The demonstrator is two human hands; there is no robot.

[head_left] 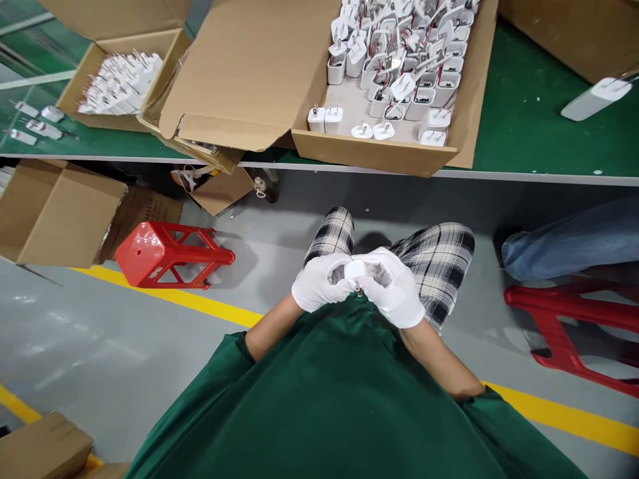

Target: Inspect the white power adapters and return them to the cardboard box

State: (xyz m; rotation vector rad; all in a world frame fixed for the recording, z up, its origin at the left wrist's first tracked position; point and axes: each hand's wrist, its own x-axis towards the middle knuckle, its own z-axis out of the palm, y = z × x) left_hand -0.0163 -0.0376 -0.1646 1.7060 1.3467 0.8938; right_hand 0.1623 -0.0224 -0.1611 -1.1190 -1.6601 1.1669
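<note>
White plastic casing (355,269) between my gloved left hand (322,283) and right hand (394,286); fingers of both clamped on its left and right sides.

we see bright, fairly even light that seems to fall from overhead. it glares in pale patches on the grey floor (54,332) between eight and nine o'clock. soft shadows gather below the green bench (524,106) toward two, and beside the red stool (150,253) at nine. near the centre we find the white gloves (394,293) and white casing (355,269) almost blending. a second stool (574,311) past three looks stretched.
</note>
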